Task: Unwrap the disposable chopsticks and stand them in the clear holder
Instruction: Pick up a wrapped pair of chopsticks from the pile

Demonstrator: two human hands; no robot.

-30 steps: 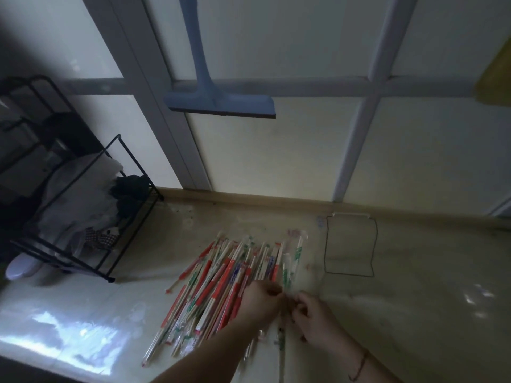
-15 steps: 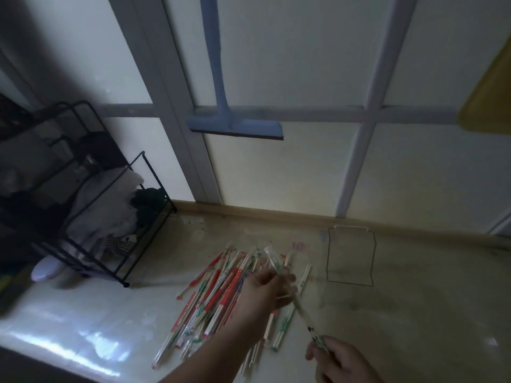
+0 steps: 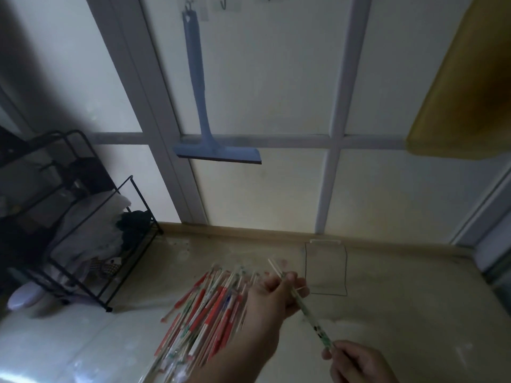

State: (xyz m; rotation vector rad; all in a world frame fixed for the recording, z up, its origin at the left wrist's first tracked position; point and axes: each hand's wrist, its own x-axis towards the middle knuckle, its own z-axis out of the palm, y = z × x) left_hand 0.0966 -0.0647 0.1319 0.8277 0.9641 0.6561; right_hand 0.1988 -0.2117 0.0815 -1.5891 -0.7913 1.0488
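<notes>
Chopsticks (image 3: pixel 276 268), pale bare wood at the tip, slide from a clear green-printed wrapper (image 3: pixel 315 326). Left hand (image 3: pixel 279 295) grips the sticks; right hand (image 3: pixel 356 363) pinches the wrapper's end, just right of the red-and-green wrapped pile (image 3: pixel 204 313). Clear holder (image 3: pixel 326 268) stands beyond.

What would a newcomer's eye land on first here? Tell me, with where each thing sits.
First the left hand and right hand, low in the middle, pulling a green-printed wrapper off a pair of chopsticks. Just left of them lies a heap of red- and green-wrapped chopsticks on the pale counter. A blue squeegee hangs on the wall above, and the clear holder stands by the back edge.
</notes>
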